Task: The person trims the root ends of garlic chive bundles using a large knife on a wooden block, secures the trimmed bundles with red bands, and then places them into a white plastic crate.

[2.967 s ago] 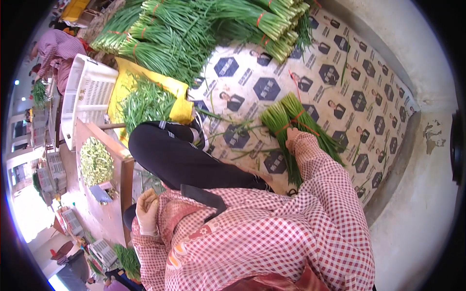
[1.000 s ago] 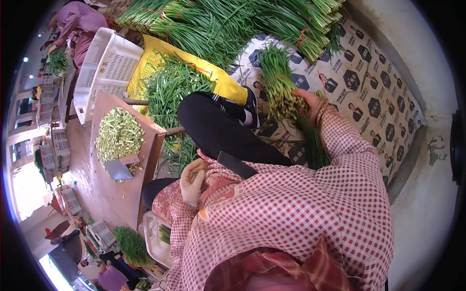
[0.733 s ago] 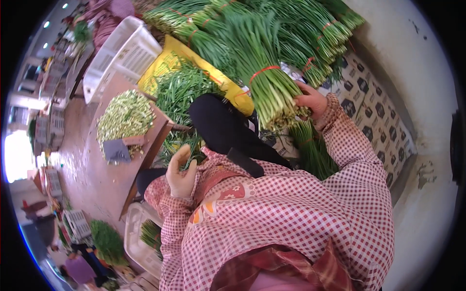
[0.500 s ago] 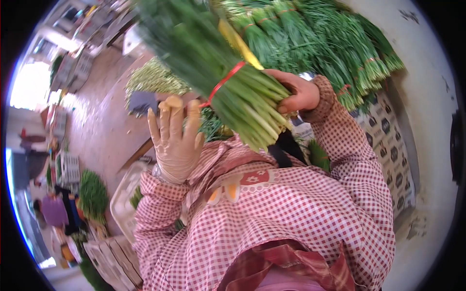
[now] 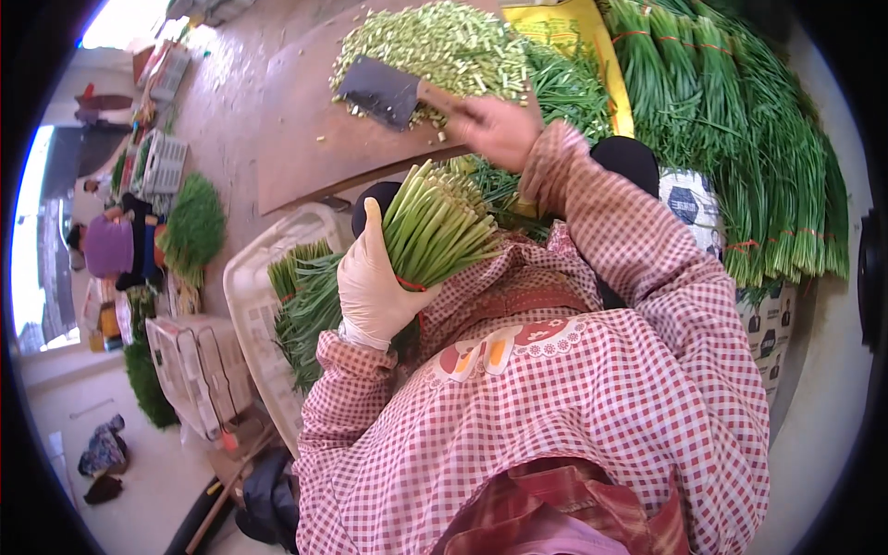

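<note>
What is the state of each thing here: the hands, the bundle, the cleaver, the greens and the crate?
left hand: gloved, gripping the bundle
bundle of green stalks: tied with a red band, cut ends up
right hand: bare, blurred, at the cleaver handle
cleaver: on the cutting board
cutting board: partly covered
chopped greens: heaped on board
white crate: holding loose green stalks

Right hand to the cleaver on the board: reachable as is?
Probably yes. The right hand is bare, holds nothing and hovers just beside the cleaver on the cutting board; nothing lies between them. The left hand holds the green stalk bundle lower down, clear of that path.
</note>
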The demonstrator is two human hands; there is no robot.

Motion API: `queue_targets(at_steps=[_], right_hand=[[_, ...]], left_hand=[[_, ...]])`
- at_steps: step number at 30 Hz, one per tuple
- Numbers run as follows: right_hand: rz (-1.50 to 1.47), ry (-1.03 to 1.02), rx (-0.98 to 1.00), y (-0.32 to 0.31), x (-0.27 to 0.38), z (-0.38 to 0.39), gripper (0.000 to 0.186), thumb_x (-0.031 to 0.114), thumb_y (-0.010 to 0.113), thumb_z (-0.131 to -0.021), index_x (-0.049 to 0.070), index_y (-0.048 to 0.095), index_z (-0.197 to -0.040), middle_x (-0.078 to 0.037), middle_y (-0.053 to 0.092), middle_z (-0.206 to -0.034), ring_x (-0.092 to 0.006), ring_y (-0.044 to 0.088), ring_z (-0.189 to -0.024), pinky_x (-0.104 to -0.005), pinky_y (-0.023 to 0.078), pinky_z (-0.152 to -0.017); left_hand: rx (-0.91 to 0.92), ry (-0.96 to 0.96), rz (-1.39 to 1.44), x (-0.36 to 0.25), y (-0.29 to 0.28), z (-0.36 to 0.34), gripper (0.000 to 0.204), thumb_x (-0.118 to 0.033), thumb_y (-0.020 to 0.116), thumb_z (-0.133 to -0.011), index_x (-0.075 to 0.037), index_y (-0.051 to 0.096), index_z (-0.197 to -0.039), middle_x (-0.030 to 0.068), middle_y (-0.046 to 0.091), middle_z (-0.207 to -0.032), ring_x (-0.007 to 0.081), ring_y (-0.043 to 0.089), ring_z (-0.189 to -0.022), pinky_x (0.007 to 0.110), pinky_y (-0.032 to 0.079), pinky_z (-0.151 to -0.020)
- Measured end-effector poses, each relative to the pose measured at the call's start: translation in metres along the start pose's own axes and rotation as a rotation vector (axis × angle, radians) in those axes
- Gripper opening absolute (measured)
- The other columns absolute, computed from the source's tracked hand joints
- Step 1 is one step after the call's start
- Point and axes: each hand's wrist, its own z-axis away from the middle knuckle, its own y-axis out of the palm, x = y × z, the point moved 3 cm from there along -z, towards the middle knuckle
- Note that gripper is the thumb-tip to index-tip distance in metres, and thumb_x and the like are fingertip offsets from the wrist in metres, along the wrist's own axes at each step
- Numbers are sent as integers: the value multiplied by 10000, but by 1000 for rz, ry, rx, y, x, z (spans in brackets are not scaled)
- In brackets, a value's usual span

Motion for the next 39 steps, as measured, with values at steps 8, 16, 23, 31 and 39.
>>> queue_targets(at_steps=[8,16,23,31,39], right_hand=[[611,0,66,-2,-34,-55,516,394,598,-859,1,496,-1177,-172,545,-1074,-298,536,-995,-389,444,-907],[408,191,65,-3,-20,-76,345,145,611,-761,-21,481,-1033,-156,570,-858,-267,566,-757,-374,486,-712],[-519,175,205,-9,-15,-29,434,19,574,-781,8,423,-1188,-69,562,-721,-131,528,-494,-263,466,-454],[54,-282,-100,3,21,38,576,-95,409,-826,-56,233,-1373,-225,477,-1275,-296,523,-1146,-314,413,-971],[-195,-447,-144,38,23,30,547,109,548,-843,19,315,-1330,-173,581,-911,-254,597,-750,-343,479,-658]], left_hand=[[112,-151,-233,35,5,-5,1117,-316,848,-478,51,260,-1353,234,466,-1236,382,461,-1146,435,391,-943],[219,-163,61,57,-1,-9,1086,-315,853,-480,0,289,-1353,237,504,-1191,352,506,-1117,402,415,-935],[94,-297,695,85,-20,5,945,-93,821,-588,-10,253,-1339,114,493,-1236,202,496,-1139,336,402,-984],[-86,-190,281,96,-40,-5,951,-143,836,-563,-2,279,-1320,140,511,-1198,234,524,-1099,337,411,-962],[-103,-100,62,100,-74,-47,972,-168,839,-525,8,299,-1313,165,526,-1151,290,546,-1065,360,446,-910]])
